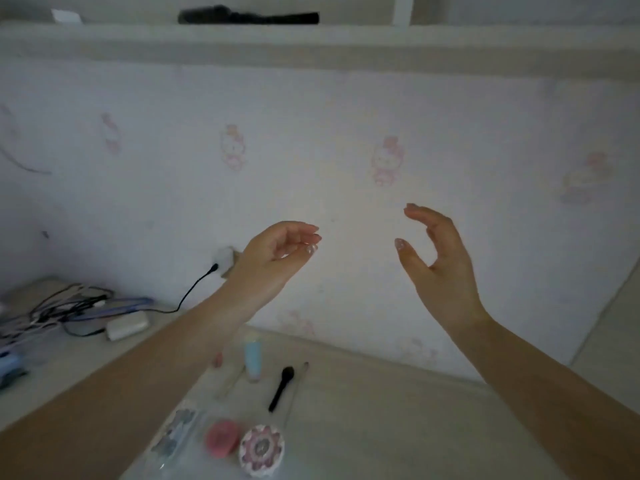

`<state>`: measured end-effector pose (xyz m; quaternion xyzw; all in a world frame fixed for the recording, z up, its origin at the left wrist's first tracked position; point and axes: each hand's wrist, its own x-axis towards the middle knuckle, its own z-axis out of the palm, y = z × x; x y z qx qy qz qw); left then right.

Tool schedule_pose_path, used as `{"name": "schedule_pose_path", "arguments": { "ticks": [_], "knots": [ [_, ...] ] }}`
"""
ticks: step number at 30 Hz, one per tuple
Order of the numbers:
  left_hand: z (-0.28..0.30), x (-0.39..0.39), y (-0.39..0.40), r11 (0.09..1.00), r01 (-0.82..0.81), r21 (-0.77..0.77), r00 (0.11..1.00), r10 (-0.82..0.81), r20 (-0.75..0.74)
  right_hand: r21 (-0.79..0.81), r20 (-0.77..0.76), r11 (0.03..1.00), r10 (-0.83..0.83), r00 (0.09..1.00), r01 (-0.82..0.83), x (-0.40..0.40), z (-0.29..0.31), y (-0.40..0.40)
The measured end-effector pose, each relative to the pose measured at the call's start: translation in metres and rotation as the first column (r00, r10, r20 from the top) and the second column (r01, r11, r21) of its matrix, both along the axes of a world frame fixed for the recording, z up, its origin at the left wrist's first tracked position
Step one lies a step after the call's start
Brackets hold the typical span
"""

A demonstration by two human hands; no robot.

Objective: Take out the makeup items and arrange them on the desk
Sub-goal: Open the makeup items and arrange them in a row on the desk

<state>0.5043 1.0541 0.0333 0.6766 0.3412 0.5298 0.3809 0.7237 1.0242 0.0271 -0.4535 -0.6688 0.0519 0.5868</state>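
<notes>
Both of my hands are raised in front of the wall, well above the desk (pixel 398 427), and hold nothing. My left hand (pixel 277 251) has loosely curled fingers; my right hand (pixel 436 258) is open, palm facing left. Below them makeup items lie on the desk: a light blue tube (pixel 252 358), a black brush (pixel 280 388), a thin pale stick (pixel 298 386), a pink round puff (pixel 221 438), a round flower-patterned compact (pixel 262 448) and a clear pouch with patterned contents (pixel 173 438). My left forearm hides part of the desk's left side.
A tangle of cables (pixel 65 306), a white adapter (pixel 126 325) and a wall plug (pixel 225 259) sit at the left. A shelf above carries a long black object (pixel 247 17). The wall behind has pale cartoon wallpaper.
</notes>
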Motion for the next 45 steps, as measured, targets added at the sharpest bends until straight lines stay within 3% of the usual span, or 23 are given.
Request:
{"name": "schedule_pose_path", "arguments": {
  "ticks": [10, 18, 28, 32, 37, 41, 45],
  "knots": [
    [-0.064, -0.172, 0.037, 0.948, -0.156, -0.277, 0.986, 0.166, 0.014, -0.351, -0.066, 0.931, 0.086, 0.994, -0.104, -0.144, -0.084, 0.038],
    [-0.108, -0.269, 0.078, 0.922, -0.093, -0.376, 0.996, 0.092, -0.021, -0.481, -0.061, 0.876, 0.009, 0.998, -0.037, -0.244, -0.130, 0.069],
    [-0.160, -0.299, 0.109, 0.852, -0.020, -0.523, 1.000, 0.005, -0.031, -0.592, -0.033, 0.805, -0.070, 0.997, 0.037, -0.288, -0.172, 0.079],
    [-0.190, -0.300, 0.119, 0.820, -0.057, -0.570, 0.998, 0.029, -0.058, -0.627, -0.113, 0.778, -0.029, 0.993, -0.048, -0.303, -0.199, 0.098],
    [-0.251, -0.295, 0.137, 0.849, -0.191, -0.492, 0.954, 0.043, -0.297, -0.645, -0.209, 0.752, -0.007, 0.978, -0.132, -0.316, -0.254, 0.119],
    [-0.312, -0.280, 0.172, 0.909, -0.250, -0.333, 0.844, 0.036, -0.535, -0.639, -0.212, 0.751, 0.038, 0.977, -0.168, -0.313, -0.307, 0.141],
    [-0.351, -0.260, 0.202, 0.921, -0.322, -0.218, 0.775, 0.124, -0.619, -0.584, -0.195, 0.792, 0.078, 0.978, -0.180, -0.310, -0.336, 0.152]
  ]
}}
